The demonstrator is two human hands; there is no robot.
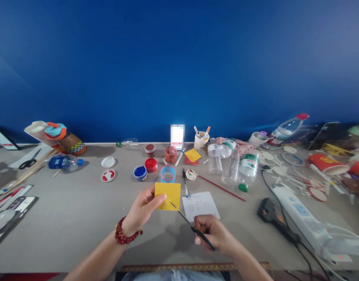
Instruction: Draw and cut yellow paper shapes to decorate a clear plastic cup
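My left hand [146,205], with a red bead bracelet on its wrist, pinches a square yellow sheet of paper [169,191] between thumb and fingers. Faint dark lines are drawn on the sheet's lower part. In my right hand [213,234] is a pair of black-handled scissors [200,235]. Their slim metal blades reach up-left to the sheet's lower right, one tip showing over the paper. My fingers partly hide the handles. Beneath lies a white sheet [200,205] with small marks. Just behind the yellow paper stands a blue-tinted clear cup [167,173].
Open paint jars, blue [140,172] and red [151,164], stand beyond my left hand. A red stick [222,188], plastic bottles [248,168] and a power strip [299,212] lie to the right. At left are a water bottle [64,162] and other scissors [29,162].
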